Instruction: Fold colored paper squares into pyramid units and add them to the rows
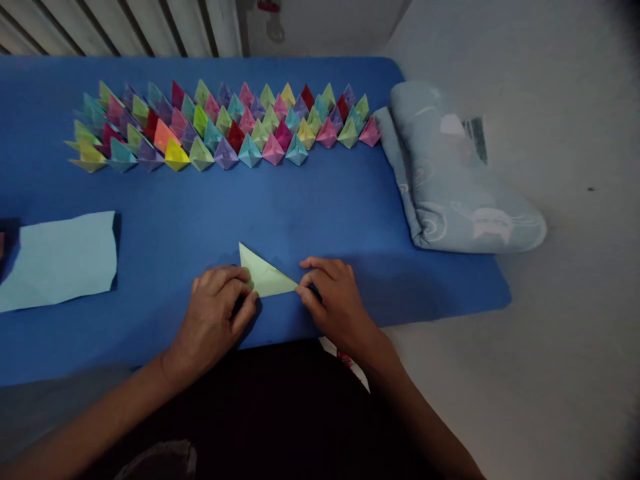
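A pale green sheet of paper (267,275), folded into a triangle, lies on the blue surface in front of me. My left hand (220,303) grips its left side, thumb and fingers closed at the edge and covering the lower left corner. At the right tip, my right hand (334,293) pinches the paper between thumb and forefinger, the other fingers curled. One point of the triangle sticks up beyond my left fingers.
Rows of colourful folded paper pieces (201,155) stand along the back of the blue surface (330,200). A light blue sheet of paper (65,257) lies at left. On the right rests a folded grey-blue blanket (450,180) by the wall. Pale slats (120,27) rise behind.
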Motion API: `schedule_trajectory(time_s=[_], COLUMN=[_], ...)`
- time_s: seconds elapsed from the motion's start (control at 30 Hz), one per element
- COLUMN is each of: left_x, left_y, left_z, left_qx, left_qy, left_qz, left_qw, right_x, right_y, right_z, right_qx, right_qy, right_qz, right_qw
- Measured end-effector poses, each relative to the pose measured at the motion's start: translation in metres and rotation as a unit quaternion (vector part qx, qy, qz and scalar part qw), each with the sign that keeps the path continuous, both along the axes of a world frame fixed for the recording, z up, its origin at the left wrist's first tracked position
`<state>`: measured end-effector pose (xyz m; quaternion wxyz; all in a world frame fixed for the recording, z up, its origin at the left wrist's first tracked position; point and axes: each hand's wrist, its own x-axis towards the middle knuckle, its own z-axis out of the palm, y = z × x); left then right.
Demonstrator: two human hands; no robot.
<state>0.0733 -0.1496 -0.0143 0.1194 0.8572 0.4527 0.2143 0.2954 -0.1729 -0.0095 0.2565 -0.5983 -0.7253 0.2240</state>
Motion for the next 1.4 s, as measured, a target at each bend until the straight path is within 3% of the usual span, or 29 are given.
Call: schedule_trajectory(time_s=[0.4,0.77,0.87,0.93,1.0,1.07,1.13,1.23,1.4], left_x=[0.004,-0.01,-0.012,-0.009,-0.004,0.002,0.005,0.004,-0.016], left_y=[0.0,-0.002,-0.003,-0.005,-0.005,-0.005,-0.004,-0.005,-0.011], left_z=[0.003,0.0,0.002,0.005,0.007,0.006,0.003,-0.004,-0.006], left_qx=[0.025,-0.017,0.016,0.063,0.095,0.107,0.114,0.116,0.055], left_qy=[0.017,0.016,0.044,0.08,0.104,0.109,0.108,0.109,0.147], left_qz=[-0.002,0.031,0.034,0.0,-0.077,-0.158,-0.196,-0.191,-0.148], left_qw=[1.0,0.999,0.998,0.995,0.987,0.976,0.968,0.969,0.977], right_x=[-0.007,-0.007,-0.007,-0.007,-0.007,-0.007,-0.008,-0.009,-0.009], right_y=[0.001,0.004,0.005,0.005,0.005,0.005,0.005,0.004,0.003], right_z=[0.005,0.007,0.006,0.005,0.005,0.005,0.005,0.006,0.007], right_qx=[-0.022,-0.038,-0.036,-0.034,-0.032,-0.033,-0.034,-0.04,-0.038], right_qy=[0.008,0.031,0.029,0.025,0.019,0.011,0.001,-0.011,-0.005], right_qz=[-0.044,-0.053,-0.048,-0.042,-0.039,-0.042,-0.044,-0.046,-0.044], right_qw=[0.999,0.997,0.998,0.998,0.999,0.999,0.998,0.998,0.998])
